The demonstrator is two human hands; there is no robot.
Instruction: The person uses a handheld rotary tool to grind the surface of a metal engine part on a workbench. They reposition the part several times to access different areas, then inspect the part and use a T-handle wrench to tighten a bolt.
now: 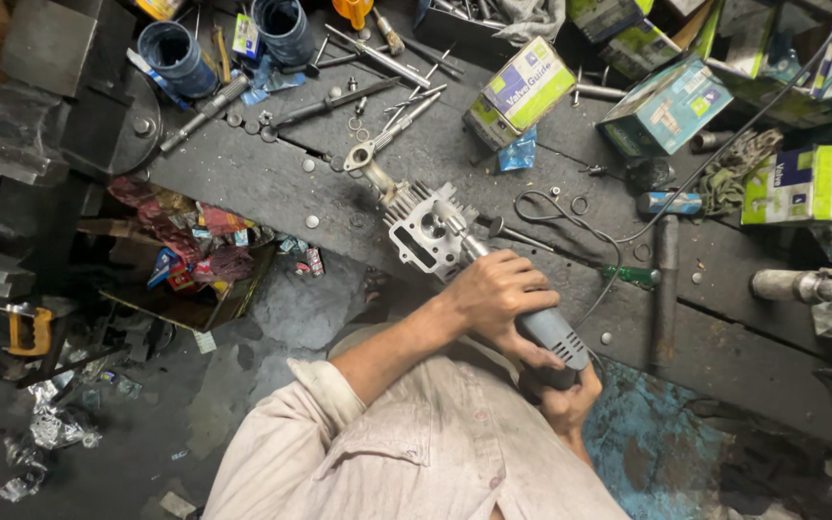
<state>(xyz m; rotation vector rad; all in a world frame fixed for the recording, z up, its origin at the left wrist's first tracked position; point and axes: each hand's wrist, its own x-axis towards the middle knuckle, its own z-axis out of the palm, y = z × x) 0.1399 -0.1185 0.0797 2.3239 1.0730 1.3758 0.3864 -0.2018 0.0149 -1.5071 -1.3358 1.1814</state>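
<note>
Metal finned cylinder head looks heavy, rigid — I'd grip its fins. My left hand clamps the grey power tool; right hand seemingly wraps its rear.

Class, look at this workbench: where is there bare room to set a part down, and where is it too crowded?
Bare patches: the dark bench top left of the cylinder head, and the planks between the upright bar and the grey cylinder. Crowded: the top strip among cups, loose tools and boxes.

Two dark blue cylindrical cups, one finned cylinder head, one grey power tool, two hands.
</note>
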